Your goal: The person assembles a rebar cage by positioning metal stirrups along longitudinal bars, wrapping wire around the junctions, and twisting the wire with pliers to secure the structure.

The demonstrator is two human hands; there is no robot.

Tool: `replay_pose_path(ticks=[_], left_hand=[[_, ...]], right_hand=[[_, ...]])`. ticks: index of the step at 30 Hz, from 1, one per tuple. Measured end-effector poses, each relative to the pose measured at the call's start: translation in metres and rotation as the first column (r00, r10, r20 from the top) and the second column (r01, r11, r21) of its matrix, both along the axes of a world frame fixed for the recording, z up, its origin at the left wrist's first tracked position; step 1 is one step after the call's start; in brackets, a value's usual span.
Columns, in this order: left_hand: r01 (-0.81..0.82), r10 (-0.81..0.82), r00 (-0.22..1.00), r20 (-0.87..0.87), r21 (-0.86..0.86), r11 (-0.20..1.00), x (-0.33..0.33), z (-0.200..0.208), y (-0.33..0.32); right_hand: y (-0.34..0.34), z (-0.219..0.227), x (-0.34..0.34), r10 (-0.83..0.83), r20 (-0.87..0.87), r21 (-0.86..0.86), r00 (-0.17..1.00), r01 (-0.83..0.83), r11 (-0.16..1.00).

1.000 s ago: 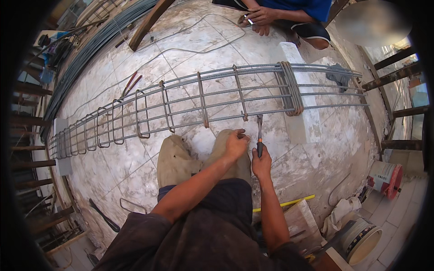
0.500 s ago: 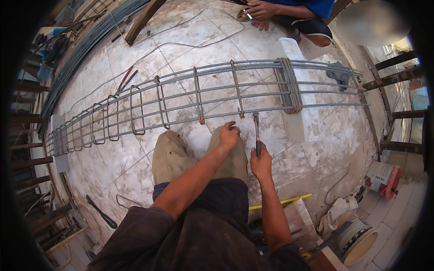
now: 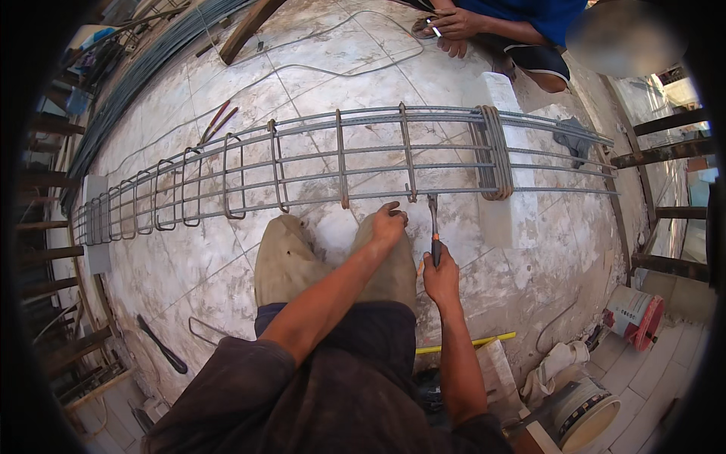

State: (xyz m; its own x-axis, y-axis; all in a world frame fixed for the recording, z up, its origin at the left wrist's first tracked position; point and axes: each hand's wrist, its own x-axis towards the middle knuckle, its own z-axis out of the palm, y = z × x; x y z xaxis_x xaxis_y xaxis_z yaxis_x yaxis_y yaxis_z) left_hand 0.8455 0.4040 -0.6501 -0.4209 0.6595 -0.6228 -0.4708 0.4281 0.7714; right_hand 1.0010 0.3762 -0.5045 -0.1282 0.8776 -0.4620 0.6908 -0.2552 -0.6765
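Note:
A long cage of steel rebar (image 3: 311, 178) with square stirrups lies across the floor in front of my knees. My right hand (image 3: 442, 276) grips a slim hand tool (image 3: 434, 219) with a metal shaft and a black-and-orange handle. The tool's metal end is at the cage's near bar, beside a stirrup (image 3: 411, 151); whether it touches is unclear. My left hand (image 3: 389, 227) is just below that bar, over my right knee. Its fingers are curled, the index reaching toward the bar; anything pinched in them is too small to see. Several stirrups sit bunched (image 3: 495, 155) at the right.
White blocks (image 3: 522, 219) (image 3: 96, 257) support the cage's ends. Red-handled pliers (image 3: 217, 123) lie beyond it. Across from me a person's hand (image 3: 456, 26) holds a small white stick. Buckets (image 3: 634, 314), a yellow bar (image 3: 491, 339) and a rebar bundle (image 3: 128, 102) lie around.
My view has shifted slightly, so the cage sits a little further right in it. My hands keep nearly the same places, the right one still gripping the tool.

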Motion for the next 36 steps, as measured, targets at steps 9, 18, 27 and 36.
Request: replay_pose_path(ticks=[9,18,27,36], left_hand=[[0.055,-0.055,0.998,-0.020,0.001,0.999,0.003,-0.002,0.007],[0.069,-0.064,0.989,-0.133,0.036,0.997,0.010,-0.006,0.011],[0.049,-0.047,0.995,-0.090,0.020,0.999,0.009,-0.019,0.005],[0.094,-0.093,0.994,-0.050,0.009,0.996,0.005,0.006,0.007]], right_hand=[[-0.001,-0.004,-0.001,0.110,0.021,0.054,0.994,-0.111,0.992],[0.000,0.002,-0.008,0.159,0.062,0.028,0.985,-0.161,0.987],[-0.004,0.001,-0.008,0.188,0.050,0.072,0.981,-0.191,0.979],[0.002,-0.008,0.006,0.262,0.062,0.064,0.963,-0.266,0.962]])
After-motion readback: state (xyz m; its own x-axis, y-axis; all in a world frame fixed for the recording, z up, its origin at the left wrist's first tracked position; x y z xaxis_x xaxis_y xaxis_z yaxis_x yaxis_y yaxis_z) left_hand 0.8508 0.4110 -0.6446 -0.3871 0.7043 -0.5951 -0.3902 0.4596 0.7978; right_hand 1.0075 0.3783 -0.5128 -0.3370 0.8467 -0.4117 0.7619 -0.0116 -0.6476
